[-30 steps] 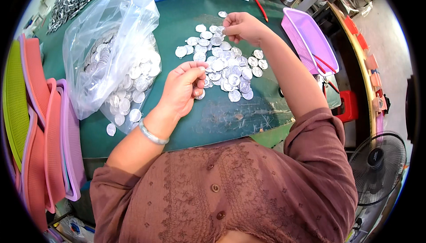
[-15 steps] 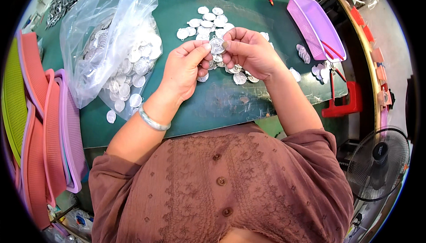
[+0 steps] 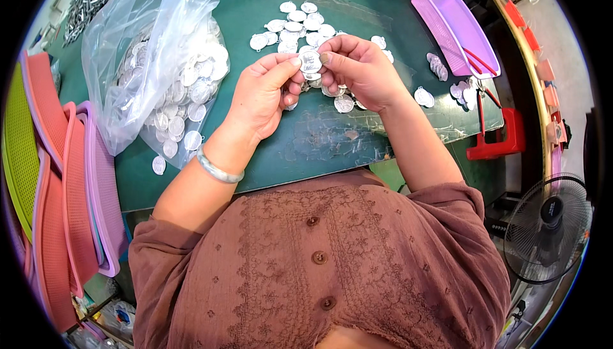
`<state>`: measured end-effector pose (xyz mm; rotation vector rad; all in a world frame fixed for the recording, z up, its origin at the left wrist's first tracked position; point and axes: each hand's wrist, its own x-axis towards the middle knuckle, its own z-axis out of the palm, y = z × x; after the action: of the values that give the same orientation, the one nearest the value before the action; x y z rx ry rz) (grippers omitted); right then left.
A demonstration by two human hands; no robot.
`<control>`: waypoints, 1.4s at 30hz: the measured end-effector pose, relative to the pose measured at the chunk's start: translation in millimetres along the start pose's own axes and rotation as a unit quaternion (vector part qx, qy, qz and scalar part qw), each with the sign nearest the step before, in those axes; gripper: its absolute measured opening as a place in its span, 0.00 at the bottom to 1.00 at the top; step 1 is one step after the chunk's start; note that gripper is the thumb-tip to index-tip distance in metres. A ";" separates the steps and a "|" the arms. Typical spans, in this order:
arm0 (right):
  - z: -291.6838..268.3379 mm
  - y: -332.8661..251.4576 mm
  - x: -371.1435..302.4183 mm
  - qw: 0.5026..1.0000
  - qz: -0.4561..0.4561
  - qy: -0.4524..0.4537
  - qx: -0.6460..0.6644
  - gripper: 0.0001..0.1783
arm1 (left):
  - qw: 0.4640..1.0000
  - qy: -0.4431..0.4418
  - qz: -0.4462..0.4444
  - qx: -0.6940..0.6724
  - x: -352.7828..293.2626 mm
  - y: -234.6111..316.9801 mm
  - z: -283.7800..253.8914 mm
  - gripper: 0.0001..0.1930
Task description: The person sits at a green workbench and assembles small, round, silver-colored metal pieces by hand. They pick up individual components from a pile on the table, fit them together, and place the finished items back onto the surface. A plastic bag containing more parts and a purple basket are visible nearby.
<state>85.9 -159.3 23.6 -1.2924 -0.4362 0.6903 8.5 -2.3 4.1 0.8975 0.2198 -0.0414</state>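
Between my two hands is a round silver medal (image 3: 310, 62) with a small loop, its face tilted up toward me. My left hand (image 3: 263, 94) pinches its left edge between thumb and fingers. The opposite edge is pinched by my right hand (image 3: 363, 73), also thumb against fingers. Beyond and beneath the hands, a loose pile of similar medals (image 3: 293, 27) spreads over the green tabletop; the hands hide part of it. A clear plastic bag (image 3: 150, 4) full of the same medals lies open at the left, with several spilling from its mouth.
At the right sit a purple basket (image 3: 450, 30), small groups of medals (image 3: 437, 67) and red-handled pliers (image 3: 481, 110). Grey metal pieces (image 3: 96, 1) are heaped at the far left. Stacked plastic baskets (image 3: 80, 202) stand left of the table (image 3: 287, 157), a fan (image 3: 549, 221) at lower right.
The medal between my fingers now shows a different face, with line-like markings instead of a raised figure. Both hands keep their pinch. The whole view has shifted slightly.
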 end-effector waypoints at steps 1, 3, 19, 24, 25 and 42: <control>1.7 0.4 -0.8 0.999 -0.028 0.004 -0.031 0.07 | 1.000 -0.003 0.006 0.001 0.2 -0.9 -0.5 0.05; 3.5 1.1 -2.3 0.994 -0.072 0.013 -0.079 0.07 | 1.000 -0.005 0.011 0.007 -0.1 -1.7 -0.4 0.07; -8.2 -3.2 -8.5 0.922 -0.112 0.090 -0.360 0.09 | 0.996 0.009 -0.048 -0.070 0.6 1.9 -4.8 0.10; -29.5 0.3 -19.6 0.750 -0.195 0.057 -0.630 0.14 | 0.999 -0.003 -0.041 -0.018 -0.7 2.1 -0.6 0.08; -29.6 0.3 -20.3 0.752 -0.195 0.051 -0.628 0.14 | 0.999 -0.014 -0.045 -0.012 0.0 1.7 -1.2 0.09; -12.4 -5.1 -19.1 0.955 -0.073 -0.041 -0.285 0.09 | 0.982 -0.051 -0.063 0.169 -4.7 -7.1 8.3 0.07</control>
<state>81.2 -181.9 27.2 -1.7542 -0.8324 0.5068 4.5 -13.4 4.5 1.2159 0.1763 -0.2489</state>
